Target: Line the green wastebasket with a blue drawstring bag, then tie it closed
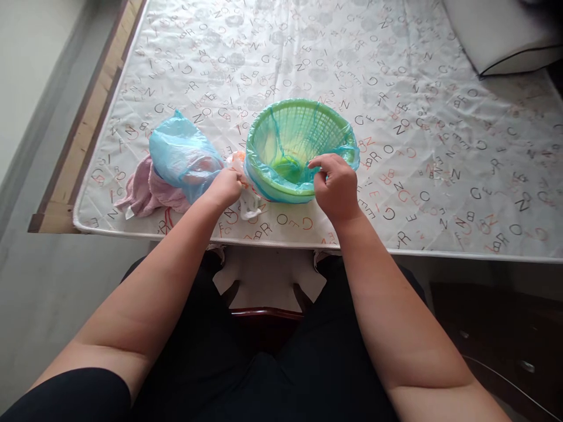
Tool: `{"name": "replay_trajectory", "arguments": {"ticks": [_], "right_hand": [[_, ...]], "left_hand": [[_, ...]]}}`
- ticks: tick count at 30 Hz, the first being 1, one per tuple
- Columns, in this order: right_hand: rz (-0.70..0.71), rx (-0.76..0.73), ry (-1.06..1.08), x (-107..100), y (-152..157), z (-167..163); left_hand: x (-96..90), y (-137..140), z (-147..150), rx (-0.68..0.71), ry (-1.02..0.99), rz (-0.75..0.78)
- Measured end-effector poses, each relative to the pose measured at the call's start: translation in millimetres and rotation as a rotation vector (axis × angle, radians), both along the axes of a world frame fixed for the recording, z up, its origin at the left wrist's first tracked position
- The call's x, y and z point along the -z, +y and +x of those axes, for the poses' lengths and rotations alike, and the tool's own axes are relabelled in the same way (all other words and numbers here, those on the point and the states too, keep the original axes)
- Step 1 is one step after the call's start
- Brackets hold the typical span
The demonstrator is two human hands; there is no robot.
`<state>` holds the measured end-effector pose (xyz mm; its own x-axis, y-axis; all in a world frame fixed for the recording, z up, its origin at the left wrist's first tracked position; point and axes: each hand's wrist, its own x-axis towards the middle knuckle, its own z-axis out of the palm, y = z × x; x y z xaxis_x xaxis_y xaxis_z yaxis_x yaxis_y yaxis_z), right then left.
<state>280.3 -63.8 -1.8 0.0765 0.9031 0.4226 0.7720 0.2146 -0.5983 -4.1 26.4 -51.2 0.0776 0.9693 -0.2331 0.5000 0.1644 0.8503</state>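
Observation:
My left hand is closed on the gathered end of a thin blue plastic bag, which lies puffed out to its left. A pink cloth with a small white tag is partly covered by this bag. Beside my left fingers, a crumpled white and orange plastic wrapper rests against the basket. The round green plastic basket has a see-through blue bag liner folded over its rim. Over the near right rim hangs my right hand, fingers loosely bent, index finger apart, with nothing visible in them.
A padded white mat printed with letters covers the surface, bordered by a wooden edge at left. At the upper right lies a white object with black piping. A red-brown chair or stool edge shows between my legs.

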Motion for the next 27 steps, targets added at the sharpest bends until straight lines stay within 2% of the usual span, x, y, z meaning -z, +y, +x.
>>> {"name": "replay_trajectory", "arguments": {"ticks": [2, 5, 7, 9, 12, 14, 19, 21, 25, 27], "right_hand": [[0.001, -0.001, -0.009, -0.1, -0.2, 0.2], [0.002, -0.007, -0.017, -0.6, -0.5, -0.2], [0.008, -0.006, -0.013, -1.3, -0.7, -1.1], [0.007, -0.008, -0.006, -2.2, -0.9, -2.4], [-0.019, -0.009, 0.006, -3.3, -0.7, -4.0], [-0.031, -0.012, 0.013, -3.3, -0.4, -4.7], [-0.033, 0.051, -0.02, -1.5, -1.0, -8.3], [-0.022, 0.122, -0.045, -0.9, -1.9, -9.5], [0.048, 0.327, -0.024, 2.3, 1.9, -0.3], [0.085, 0.425, 0.032, 5.5, 8.1, 12.0]], "left_hand": [[-9.7, 3.6, 0.8, -0.047, 0.027, 0.108], [-28.0, 5.4, 0.4, -0.212, 0.012, 0.338], [-41.0, 2.9, 1.0, -0.327, -0.044, 0.518], [-53.2, -3.4, 3.6, -0.363, -0.144, 0.633], [-67.9, -19.4, 12.1, -0.225, -0.265, 0.546], [-74.2, -33.1, 19.5, -0.107, -0.242, 0.47], [-78.3, -58.1, 32.6, 0.095, -0.196, 0.445], [-76.7, -56.1, 32.3, 0.058, -0.22, 0.453], [-67.2, -30.4, 24.5, -0.207, -0.205, 0.52], [-59.3, -15.7, 20.4, -0.312, -0.212, 0.413]]}}
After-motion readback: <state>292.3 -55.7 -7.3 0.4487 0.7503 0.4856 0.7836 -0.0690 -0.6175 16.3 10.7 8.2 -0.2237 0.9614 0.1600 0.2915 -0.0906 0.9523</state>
